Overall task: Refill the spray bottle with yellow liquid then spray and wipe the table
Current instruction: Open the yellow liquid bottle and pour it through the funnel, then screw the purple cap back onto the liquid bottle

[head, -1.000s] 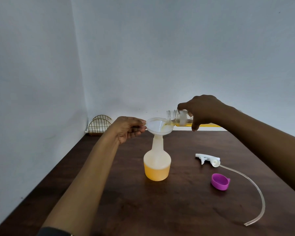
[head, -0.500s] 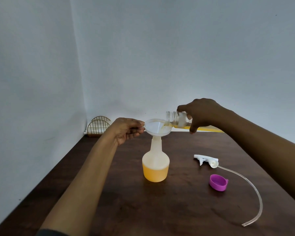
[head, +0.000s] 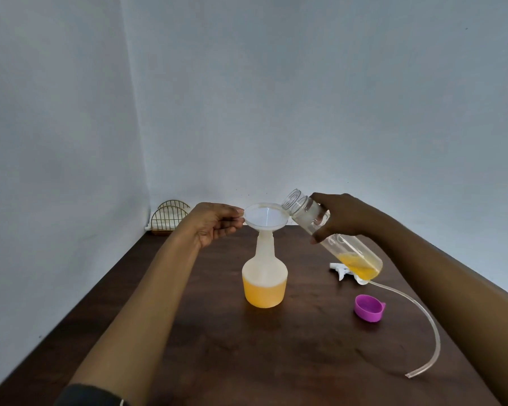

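Refilling seems done: white plastic funnel (head: 266, 218) pinched by left hand (head: 211, 227), clear plastic bottle (head: 352, 254) gripped by right hand (head: 343, 218), centre-frame; bottle must be set down.

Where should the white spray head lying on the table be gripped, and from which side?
Probably by its white body, from above: the spray head lies on the table, and its thin curved tube trailing to the near right looks too limp to lift by. The tilted clear bottle hides part of it.
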### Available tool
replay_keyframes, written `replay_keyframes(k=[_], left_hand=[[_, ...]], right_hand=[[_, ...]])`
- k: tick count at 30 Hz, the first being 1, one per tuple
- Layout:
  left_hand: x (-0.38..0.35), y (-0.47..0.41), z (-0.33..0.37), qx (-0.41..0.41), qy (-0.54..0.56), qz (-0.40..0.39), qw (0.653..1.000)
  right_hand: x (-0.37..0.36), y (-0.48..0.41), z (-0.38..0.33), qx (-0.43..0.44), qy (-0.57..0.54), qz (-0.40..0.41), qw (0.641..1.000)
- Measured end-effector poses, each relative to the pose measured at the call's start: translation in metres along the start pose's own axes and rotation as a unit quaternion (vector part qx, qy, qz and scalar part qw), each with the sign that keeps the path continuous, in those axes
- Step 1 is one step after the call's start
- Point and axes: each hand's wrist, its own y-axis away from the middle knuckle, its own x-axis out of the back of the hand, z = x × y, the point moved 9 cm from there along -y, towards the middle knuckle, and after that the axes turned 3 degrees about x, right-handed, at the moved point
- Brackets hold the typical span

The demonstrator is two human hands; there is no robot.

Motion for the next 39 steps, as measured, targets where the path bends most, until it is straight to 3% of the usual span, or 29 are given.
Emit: replay_keyframes(k=[16,28,39], left_hand=[[-0.003,0.005,-0.001,0.023,-0.007,0.024,0.999],[-0.006,0.012,-0.003,0.025,-0.014,0.021,0.999],[0.007,0.023,0.002,0.010,-0.040,0.069,0.997]], right_hand=[[-0.032,0.036,0.015,-0.031,-0.162,0.014,0.986],[-0.031,0.059,0.004,-0.012,-0.285,0.084,0.955],[-0.030,0.071,-0.011,0.005,-0.303,0.092,0.948]])
